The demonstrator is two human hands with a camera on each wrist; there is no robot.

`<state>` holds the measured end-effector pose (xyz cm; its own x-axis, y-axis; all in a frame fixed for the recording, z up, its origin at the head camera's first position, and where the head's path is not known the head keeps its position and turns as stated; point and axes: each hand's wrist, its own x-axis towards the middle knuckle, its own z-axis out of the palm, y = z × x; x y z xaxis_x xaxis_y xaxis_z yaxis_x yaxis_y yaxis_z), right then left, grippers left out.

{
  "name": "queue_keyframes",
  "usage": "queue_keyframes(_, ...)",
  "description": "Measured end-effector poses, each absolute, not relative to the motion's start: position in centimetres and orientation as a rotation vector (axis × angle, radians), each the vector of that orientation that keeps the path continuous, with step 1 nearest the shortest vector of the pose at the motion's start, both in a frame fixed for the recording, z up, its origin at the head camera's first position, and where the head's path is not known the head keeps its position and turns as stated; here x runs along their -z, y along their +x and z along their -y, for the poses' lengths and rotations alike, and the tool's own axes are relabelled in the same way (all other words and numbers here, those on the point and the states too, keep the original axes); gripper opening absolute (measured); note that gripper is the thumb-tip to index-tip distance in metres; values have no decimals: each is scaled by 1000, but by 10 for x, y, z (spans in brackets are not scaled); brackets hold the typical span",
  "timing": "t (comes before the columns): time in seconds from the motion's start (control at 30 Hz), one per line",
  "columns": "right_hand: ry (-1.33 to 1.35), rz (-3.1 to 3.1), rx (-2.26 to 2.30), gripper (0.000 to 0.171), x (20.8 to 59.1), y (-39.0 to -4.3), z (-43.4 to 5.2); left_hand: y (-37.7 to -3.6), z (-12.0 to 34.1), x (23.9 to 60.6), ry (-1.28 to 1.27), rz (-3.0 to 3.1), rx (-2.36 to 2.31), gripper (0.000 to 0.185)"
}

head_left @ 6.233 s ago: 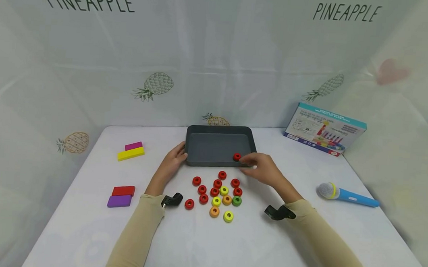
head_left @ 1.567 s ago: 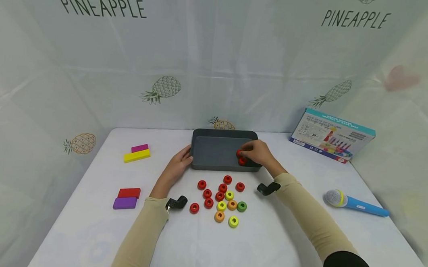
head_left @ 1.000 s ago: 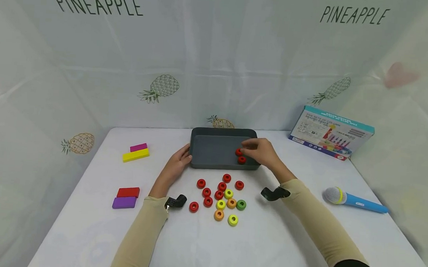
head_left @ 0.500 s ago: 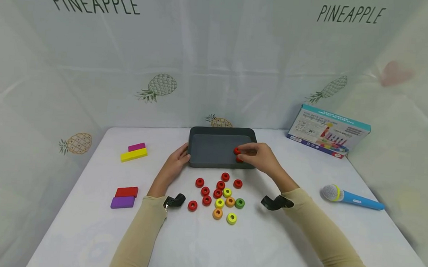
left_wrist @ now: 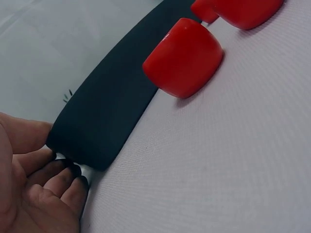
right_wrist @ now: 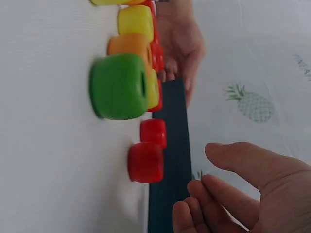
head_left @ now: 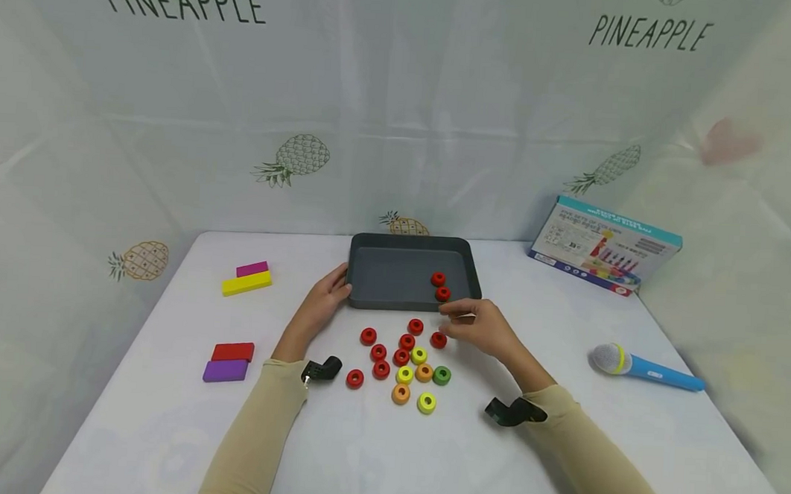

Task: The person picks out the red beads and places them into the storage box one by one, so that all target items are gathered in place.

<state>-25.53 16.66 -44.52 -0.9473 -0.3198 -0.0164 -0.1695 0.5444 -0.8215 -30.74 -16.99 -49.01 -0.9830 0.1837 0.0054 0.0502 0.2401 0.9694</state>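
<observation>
The left hand (head_left: 320, 303) holds the near left corner of a dark grey tray (head_left: 394, 273); in the left wrist view its thumb lies at the corner and the fingers (left_wrist: 63, 184) bend against the side. Two red ring beads, one behind the other, the nearer one (head_left: 443, 293), lie at the tray's right. The right hand (head_left: 482, 325) is just off the tray's near right corner, above a red bead (head_left: 438, 340) on the table. Thumb and fingers (right_wrist: 214, 194) are apart with nothing between them in the right wrist view.
In front of the tray lie several red beads (head_left: 380, 370), yellow beads (head_left: 427, 403), orange beads (head_left: 400, 393) and a green bead (head_left: 442, 375). Coloured blocks (head_left: 247, 283) (head_left: 225, 370) lie at left. A blue toy microphone (head_left: 651, 368) and a printed box (head_left: 603, 247) are at right.
The right hand set a second red bead in the tray behind the first, let go and drew back toward the loose beads. The left hand stays at the tray's corner.
</observation>
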Motion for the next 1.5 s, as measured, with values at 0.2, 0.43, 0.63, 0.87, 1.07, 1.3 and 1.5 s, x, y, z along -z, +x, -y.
queue_keyframes(0.2,-421,-2610,1324,40,458,-249,-168,-309,172,492,224,-2378,-1849,62)
queue_keyframes(0.43,-429,-2636,1268,36,467,-247,-167,-303,170,479,201,-2370,-1817,61)
queue_keyframes(0.63,-456,-2682,1225,32,469,-248,-167,-308,171,489,215,-2383,-1858,61)
queue_keyframes(0.87,-444,-2698,1219,28,470,-249,-166,-308,171,488,209,-2359,-1874,61)
queue_keyframes(1.07,-446,-2681,1229,26,469,-250,-167,-309,171,491,199,-2358,-1866,62)
queue_keyframes(1.3,-500,-2678,1266,25,457,-254,-166,-309,171,492,229,-2351,-1879,63)
queue_keyframes(1.5,-536,-2706,1276,23,445,-261,-164,-306,168,490,193,-2355,-1874,62)
